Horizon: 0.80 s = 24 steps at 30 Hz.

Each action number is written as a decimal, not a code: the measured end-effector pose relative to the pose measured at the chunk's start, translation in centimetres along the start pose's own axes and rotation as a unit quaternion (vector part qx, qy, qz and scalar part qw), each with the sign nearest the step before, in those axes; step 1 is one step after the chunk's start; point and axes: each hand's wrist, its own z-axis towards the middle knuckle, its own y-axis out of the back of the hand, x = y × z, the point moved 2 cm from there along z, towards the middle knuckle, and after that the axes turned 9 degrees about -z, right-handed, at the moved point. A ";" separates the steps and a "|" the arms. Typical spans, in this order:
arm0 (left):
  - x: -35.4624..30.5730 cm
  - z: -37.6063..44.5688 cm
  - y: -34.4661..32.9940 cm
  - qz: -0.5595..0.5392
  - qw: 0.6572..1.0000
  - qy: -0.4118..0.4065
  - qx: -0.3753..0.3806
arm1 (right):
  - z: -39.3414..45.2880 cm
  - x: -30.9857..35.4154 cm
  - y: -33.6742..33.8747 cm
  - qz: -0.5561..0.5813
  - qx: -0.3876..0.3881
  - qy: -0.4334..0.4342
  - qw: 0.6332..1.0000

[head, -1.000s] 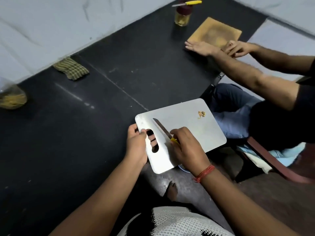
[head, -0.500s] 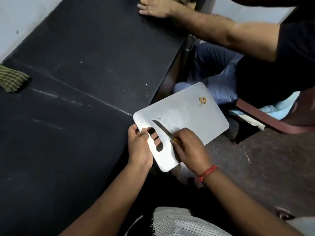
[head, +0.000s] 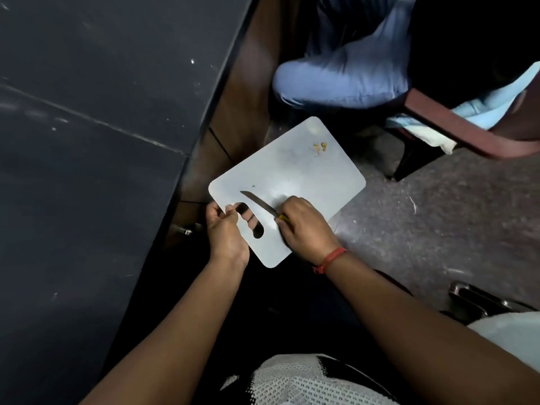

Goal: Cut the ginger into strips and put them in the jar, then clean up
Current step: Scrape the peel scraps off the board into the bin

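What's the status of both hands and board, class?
Left hand grips grey plastic cutting board by handle slot. Right hand holds yellow-handled knife. Ginger scraps remain.

I see a dark tabletop [head: 96, 147] filling the left, pale scuffs and a thin seam across it, brown wood side [head: 248, 92] under its right edge. Right of it, grey speckled floor [head: 423, 229]. Far right, a dark red chair [head: 455, 127] with pale cloth [head: 432, 138] on it, a seated person's jeans [head: 344, 74] beside. Dim light overall.

No legible text or labels anywhere.
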 end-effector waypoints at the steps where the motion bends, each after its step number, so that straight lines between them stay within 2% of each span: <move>1: 0.6 0.6 0.4 -0.004 1.000 0.005 -0.010 | 0.2 -0.5 -0.9 -0.004 0.014 0.000 1.000; 8: 2.6 4.0 2.3 0.013 0.999 0.020 -0.044 | 1.7 -3.1 -6.2 0.012 0.090 -0.002 0.996; 18: 4.6 9.3 1.6 0.075 0.993 0.043 -0.081 | 5.7 -7.3 -11.8 0.044 0.125 -0.036 0.990; 24: 5.1 11.4 -0.4 0.119 0.989 0.047 -0.079 | 8.2 -11.2 -14.6 0.068 0.119 -0.134 0.981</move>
